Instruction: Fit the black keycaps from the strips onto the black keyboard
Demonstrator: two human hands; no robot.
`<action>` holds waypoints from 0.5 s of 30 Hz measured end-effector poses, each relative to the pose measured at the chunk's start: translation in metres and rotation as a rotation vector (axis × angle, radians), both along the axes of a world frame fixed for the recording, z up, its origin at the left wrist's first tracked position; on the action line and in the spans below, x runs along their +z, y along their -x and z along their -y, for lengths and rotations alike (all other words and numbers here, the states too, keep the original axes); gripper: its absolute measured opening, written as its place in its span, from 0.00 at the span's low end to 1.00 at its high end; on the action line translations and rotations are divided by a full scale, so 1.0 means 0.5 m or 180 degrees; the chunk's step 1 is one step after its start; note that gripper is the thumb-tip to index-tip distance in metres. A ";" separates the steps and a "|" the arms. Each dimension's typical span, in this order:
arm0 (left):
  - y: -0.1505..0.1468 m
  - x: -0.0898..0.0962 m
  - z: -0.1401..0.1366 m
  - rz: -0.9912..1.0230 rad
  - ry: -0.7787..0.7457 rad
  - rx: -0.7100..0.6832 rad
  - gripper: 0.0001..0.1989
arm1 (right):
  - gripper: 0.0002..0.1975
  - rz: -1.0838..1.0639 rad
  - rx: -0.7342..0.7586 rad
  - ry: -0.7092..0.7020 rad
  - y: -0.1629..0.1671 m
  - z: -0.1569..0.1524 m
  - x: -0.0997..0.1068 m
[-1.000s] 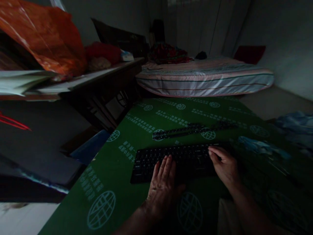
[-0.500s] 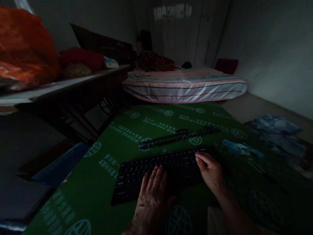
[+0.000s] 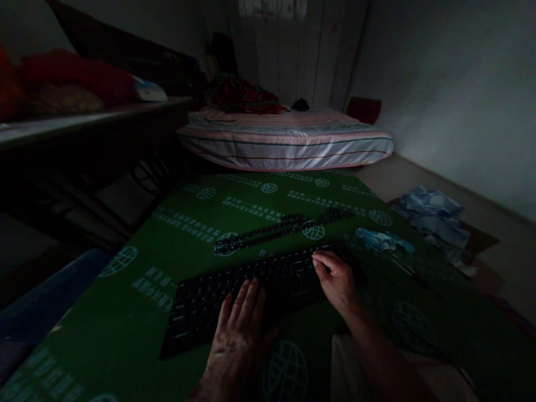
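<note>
Dim room, green printed bench (image 3: 104, 324). Keyboard (image 3: 288, 273) lies slightly askew on it. I've got left hand (image 3: 238, 324) flat on the keys, fingers extended, no hold; right hand's (image 3: 338, 279) grip is curled narrow near the far edge (can't tell if it's closed on anything). Risk: uneven push skids the board into the dark strips (image 3: 293, 225) just behind.
</note>
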State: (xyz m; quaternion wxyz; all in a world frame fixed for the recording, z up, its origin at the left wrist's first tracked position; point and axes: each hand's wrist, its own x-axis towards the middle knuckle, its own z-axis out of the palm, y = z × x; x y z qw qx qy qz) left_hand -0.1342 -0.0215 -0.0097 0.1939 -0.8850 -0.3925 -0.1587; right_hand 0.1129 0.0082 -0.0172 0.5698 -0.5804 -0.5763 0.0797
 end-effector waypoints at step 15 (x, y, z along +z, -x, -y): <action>0.005 0.003 -0.009 0.0212 0.0047 -0.0075 0.24 | 0.09 -0.0046 -0.0007 0.0013 0.003 -0.005 0.008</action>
